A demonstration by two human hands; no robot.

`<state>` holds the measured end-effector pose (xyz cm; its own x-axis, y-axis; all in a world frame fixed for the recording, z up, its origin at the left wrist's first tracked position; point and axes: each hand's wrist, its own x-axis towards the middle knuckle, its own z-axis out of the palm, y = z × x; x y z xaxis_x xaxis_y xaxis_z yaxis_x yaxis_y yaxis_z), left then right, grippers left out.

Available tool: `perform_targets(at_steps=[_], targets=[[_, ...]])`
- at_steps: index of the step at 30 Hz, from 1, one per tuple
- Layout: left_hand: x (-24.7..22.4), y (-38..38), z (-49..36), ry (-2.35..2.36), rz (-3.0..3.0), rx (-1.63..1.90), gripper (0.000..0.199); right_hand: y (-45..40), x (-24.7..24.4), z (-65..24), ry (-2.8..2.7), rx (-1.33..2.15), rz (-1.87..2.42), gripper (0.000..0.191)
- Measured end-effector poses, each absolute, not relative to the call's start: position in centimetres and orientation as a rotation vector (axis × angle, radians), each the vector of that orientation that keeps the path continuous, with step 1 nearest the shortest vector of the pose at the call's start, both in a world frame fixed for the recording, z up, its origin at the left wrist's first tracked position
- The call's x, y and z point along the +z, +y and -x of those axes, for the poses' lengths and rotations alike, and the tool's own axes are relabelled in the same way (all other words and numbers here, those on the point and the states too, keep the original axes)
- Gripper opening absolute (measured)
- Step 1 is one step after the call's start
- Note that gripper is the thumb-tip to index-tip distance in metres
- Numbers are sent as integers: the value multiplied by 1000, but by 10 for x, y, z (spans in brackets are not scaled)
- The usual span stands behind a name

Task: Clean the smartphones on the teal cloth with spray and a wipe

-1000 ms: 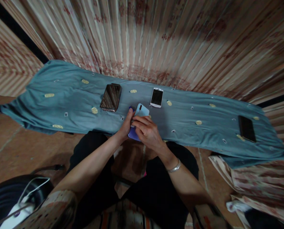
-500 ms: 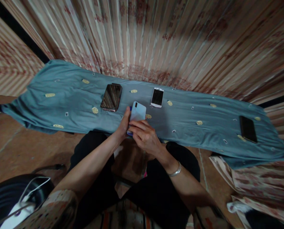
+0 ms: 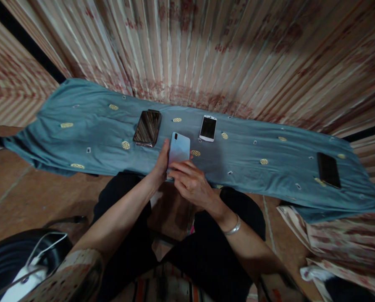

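A light blue smartphone [image 3: 180,147] is held back side up above the near edge of the blue cloth, its dark camera patch at the top left. My left hand [image 3: 161,167] grips it along its left side, the thumb pointing up that edge; fingertips peek out at the right edge. Across its lower end lie the bent fingers of my right hand [image 3: 190,180], closed on it. Whatever is underneath the phone is hidden. Beyond it on the cloth lie a dark stack of phones [image 3: 147,128] to the left and a white phone [image 3: 208,128] to the right.
The patterned blue cloth [image 3: 244,147] covers a long narrow surface before a pleated curtain [image 3: 190,50]. A black phone [image 3: 329,170] lies near its right end. At lower left, a white power strip [image 3: 25,281] with cables rests by a black round object [image 3: 14,256].
The light blue phone has shifted slightly left in my hands. The blue object that showed beneath it is now out of sight, and fingertips show at the right edge.
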<state>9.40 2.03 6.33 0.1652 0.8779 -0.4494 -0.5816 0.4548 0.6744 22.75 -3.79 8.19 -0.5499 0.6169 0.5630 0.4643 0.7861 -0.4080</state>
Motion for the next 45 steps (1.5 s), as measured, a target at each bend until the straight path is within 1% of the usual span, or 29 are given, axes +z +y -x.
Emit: perform_targets(at_steps=[3,8,11,17,27,38,45], targets=[[79,18,-91,962,-367,974,84,-37,81,-229,-2256,281,790,31],[93,16,-87,929,-366,1003,86,-37,79,-233,-2235,254,787,31],[93,18,-86,927,-367,1020,89,-38,78,-235,-2246,246,808,31],[86,22,-83,855,-351,1084,84,-40,77,-242,-2261,227,838,30],[91,23,-79,823,-336,1107,86,-38,75,-253,-2227,216,902,30],[87,20,-87,819,-353,1047,84,-35,74,-253,-2128,360,909,34],[87,16,-93,881,-291,1023,87,-38,63,-240,-2177,312,878,32]])
